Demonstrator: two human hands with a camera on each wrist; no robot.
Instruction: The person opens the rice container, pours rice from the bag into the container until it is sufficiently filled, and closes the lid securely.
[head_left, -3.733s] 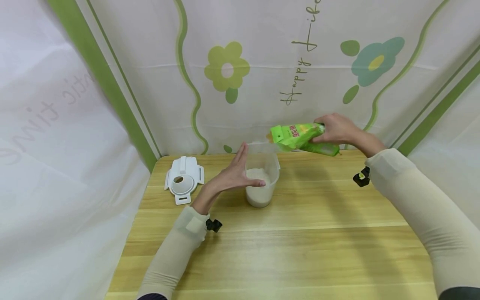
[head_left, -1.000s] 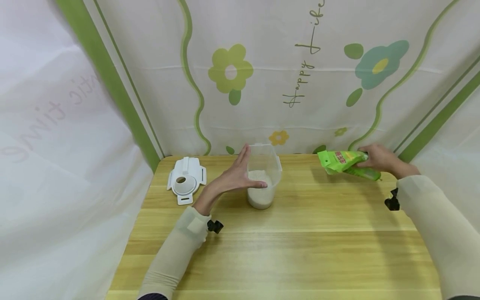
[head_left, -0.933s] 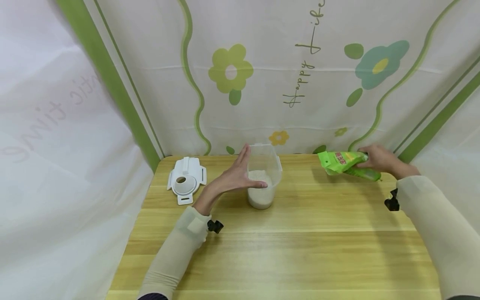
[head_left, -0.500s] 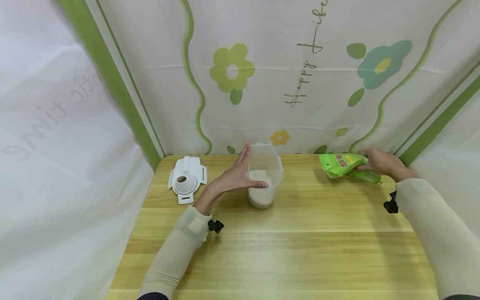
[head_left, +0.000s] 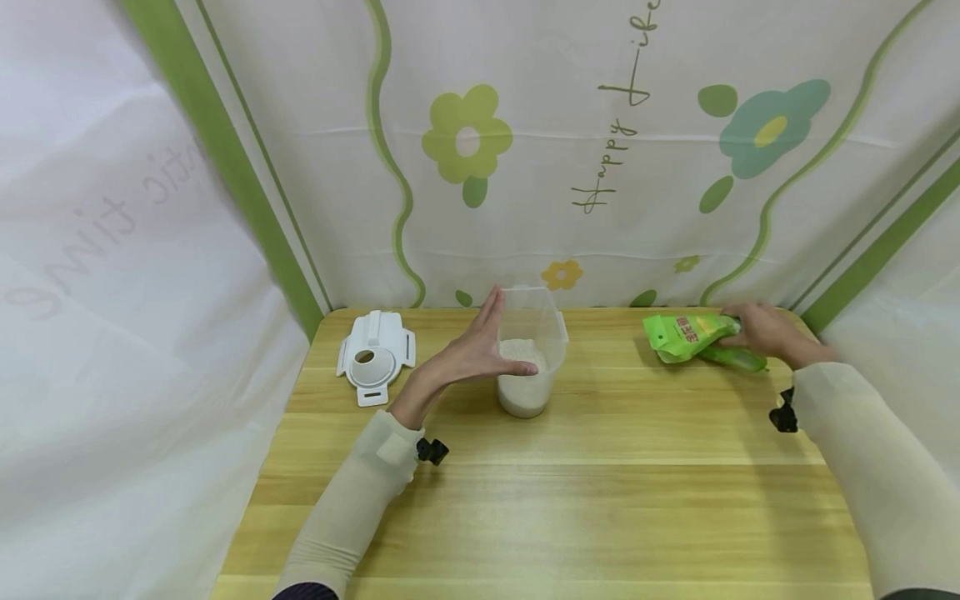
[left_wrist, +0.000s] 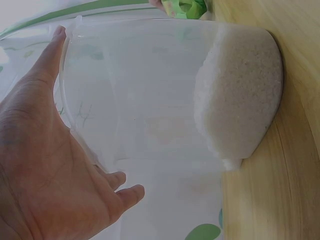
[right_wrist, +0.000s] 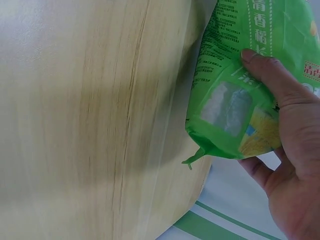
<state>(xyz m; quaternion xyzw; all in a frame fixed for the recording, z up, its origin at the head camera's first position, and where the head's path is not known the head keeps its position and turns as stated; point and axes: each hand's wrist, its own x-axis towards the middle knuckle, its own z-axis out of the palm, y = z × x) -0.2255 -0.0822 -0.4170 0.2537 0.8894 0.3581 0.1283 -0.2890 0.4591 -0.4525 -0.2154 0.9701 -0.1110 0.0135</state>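
Observation:
A clear plastic container [head_left: 534, 329], part filled with white rice [left_wrist: 240, 90], stands upright near the table's back edge. My left hand [head_left: 472, 350] holds its near left side, thumb in front and the other fingers reaching up towards the rim. To the right, my right hand [head_left: 767, 332] grips a crumpled green rice bag [head_left: 682, 336] low at the table's back edge. In the right wrist view the thumb presses on the bag's printed face, beside a see-through window; some of the other fingers are hidden behind the bag.
A white plastic lid [head_left: 377, 354] with a round opening and side clips lies on the wooden table [head_left: 570, 500], left of the container. A white curtain [head_left: 555, 167] with printed flowers hangs directly behind the table.
The right hand has carried the green bag from beside the container's rim to the right and lowered it towards the table. Left hand and container have stayed in place.

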